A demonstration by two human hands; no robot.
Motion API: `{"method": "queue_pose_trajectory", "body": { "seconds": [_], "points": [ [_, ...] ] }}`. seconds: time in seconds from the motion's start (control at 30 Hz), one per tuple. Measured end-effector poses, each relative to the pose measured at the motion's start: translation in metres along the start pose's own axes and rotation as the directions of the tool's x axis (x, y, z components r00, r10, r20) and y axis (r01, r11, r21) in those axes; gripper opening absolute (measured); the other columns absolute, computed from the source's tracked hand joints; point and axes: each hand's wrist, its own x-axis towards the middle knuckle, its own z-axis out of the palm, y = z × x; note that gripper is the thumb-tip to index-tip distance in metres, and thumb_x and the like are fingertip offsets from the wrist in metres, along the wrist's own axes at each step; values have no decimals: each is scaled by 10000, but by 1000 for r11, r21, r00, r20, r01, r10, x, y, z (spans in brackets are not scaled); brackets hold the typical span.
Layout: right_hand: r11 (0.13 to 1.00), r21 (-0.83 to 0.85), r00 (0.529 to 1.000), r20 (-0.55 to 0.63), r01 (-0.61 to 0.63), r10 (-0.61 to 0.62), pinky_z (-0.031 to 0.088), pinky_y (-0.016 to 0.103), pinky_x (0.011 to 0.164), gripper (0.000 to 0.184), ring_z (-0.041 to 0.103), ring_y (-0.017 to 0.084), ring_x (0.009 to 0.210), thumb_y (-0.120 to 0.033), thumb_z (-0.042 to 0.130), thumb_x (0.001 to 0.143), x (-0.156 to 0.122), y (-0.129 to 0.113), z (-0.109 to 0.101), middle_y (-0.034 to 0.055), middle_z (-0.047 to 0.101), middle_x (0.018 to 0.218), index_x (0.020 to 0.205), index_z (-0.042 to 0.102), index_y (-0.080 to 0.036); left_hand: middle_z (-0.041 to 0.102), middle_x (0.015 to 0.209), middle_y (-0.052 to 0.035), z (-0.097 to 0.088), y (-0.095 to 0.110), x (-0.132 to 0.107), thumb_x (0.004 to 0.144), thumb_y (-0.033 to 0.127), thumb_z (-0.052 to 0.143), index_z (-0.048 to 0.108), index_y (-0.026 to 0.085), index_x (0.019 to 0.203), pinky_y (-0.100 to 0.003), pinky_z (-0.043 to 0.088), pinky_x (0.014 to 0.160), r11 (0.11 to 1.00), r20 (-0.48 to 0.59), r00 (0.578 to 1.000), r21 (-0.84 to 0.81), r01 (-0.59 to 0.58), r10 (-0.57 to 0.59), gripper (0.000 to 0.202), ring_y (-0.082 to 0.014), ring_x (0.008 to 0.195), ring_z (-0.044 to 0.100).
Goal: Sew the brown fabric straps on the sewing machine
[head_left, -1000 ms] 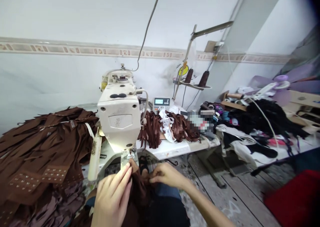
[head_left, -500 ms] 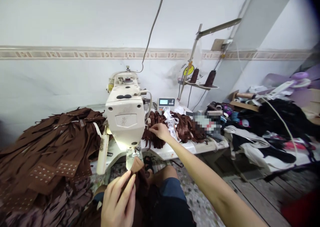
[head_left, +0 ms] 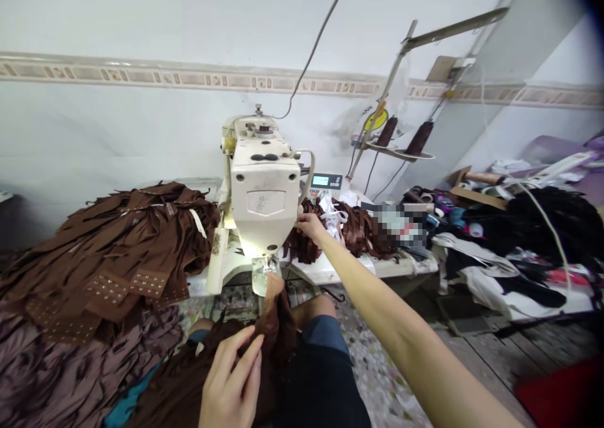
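Observation:
Thumb and index finger of my left hand point(head_left: 231, 377) come together at the left edge of a brown fabric piece point(head_left: 274, 299). The fabric's upper end lies at the needle area of a white sewing machine point(head_left: 267, 195), and its lower part falls over my lap. My right hand point(head_left: 310, 228) reaches to the right side of the machine head, fingers curled and fingertips together; what they hold there is hidden. Behind that hand lie bundled dark-brown strips point(head_left: 356, 230) and white ribbon point(head_left: 334, 217).
A large heap of brown garment pieces point(head_left: 136, 226) lies left of the machine, with purplish fabric point(head_left: 94, 365) below. A control panel point(head_left: 325, 182) and a stand with thread cones point(head_left: 419, 140) are behind. Mixed cloth point(head_left: 514, 277) covers the right-hand table.
The view has shifted, so the machine appears further right and higher. More brown fabric shows between my left hand and the needle area. My right hand stays at the machine's side.

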Motion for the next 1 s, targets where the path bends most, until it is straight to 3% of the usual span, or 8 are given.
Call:
{"method": "queue_pose_trajectory", "body": {
  "seconds": [0.23, 0.43, 0.53, 0.6, 0.67, 0.77, 0.87, 1.0],
  "points": [
    [855, 490, 985, -111, 171, -133, 525, 235, 565, 323, 754, 201, 819, -456, 873, 827, -21, 6, -27, 59, 782, 887, 964, 736, -197, 728, 1289, -116, 2, 8, -4, 1022, 67, 594, 700, 235, 1375, -318, 617, 1015, 995, 59, 996, -75, 66, -62, 405, -220, 1183, 723],
    [705, 648, 958, -204, 288, -203, 561, 237, 668, 414, 714, 148, 803, -390, 907, 740, -41, -3, -61, 25, 803, 1026, 1108, 774, -252, 735, 1283, -108, 5, 15, 5, 1007, 53, 607, 706, 263, 1375, -340, 623, 996, 986, 70, 995, -144, 85, -76, 435, -227, 1163, 725],
    [742, 605, 957, -176, 289, -229, 553, 243, 683, 418, 711, 159, 846, -393, 900, 755, -47, -2, -75, 36, 802, 1066, 1133, 791, -249, 746, 1243, -93, 10, 14, 14, 1010, 117, 640, 744, 276, 1286, -374, 607, 1021, 957, 14, 978, -205, 207, -209, 335, -237, 1145, 730],
    [800, 546, 969, -141, 248, -203, 531, 246, 654, 384, 706, 170, 826, -383, 903, 749, -46, 5, -78, 54, 800, 1007, 1082, 798, -224, 746, 1265, -94, 16, 11, 23, 1019, 222, 664, 730, 267, 1280, -387, 598, 1032, 877, 27, 922, -298, 376, -386, 273, -244, 1158, 730],
    [846, 498, 982, -128, 188, -142, 493, 240, 607, 334, 692, 172, 770, -355, 909, 732, -41, 14, -77, 68, 790, 915, 1001, 795, -191, 753, 1285, -97, 22, 8, 34, 1017, 343, 681, 697, 247, 1327, -376, 598, 1017, 731, 158, 836, -419, 539, -525, 325, -247, 1170, 734],
    [899, 420, 987, -149, 123, -65, 448, 233, 576, 268, 648, 159, 694, -322, 900, 732, -35, 30, -69, 57, 760, 804, 918, 777, -171, 796, 1051, -60, 25, 3, 48, 980, 460, 719, 751, 199, 1148, -300, 601, 881, 531, 380, 738, -520, 669, -557, 313, -212, 973, 758],
    [945, 309, 983, -174, 108, -56, 501, 288, 655, 229, 650, 196, 740, -295, 910, 721, -39, 39, -60, 54, 751, 778, 864, 783, -170, 756, 823, -16, 17, -9, 58, 934, 507, 764, 754, 168, 911, -242, 557, 739, 441, 426, 684, -540, 717, -592, 340, -160, 759, 697],
    [967, 181, 960, -246, 180, -133, 526, 456, 980, 218, 646, 345, 1171, -328, 903, 772, -67, 41, -40, 132, 767, 1215, 931, 832, -197, 775, 821, -23, 1, -32, 65, 864, 537, 820, 769, 156, 895, -233, 547, 711, 431, 386, 647, -512, 743, -658, 386, -155, 737, 687]
  ]
}}
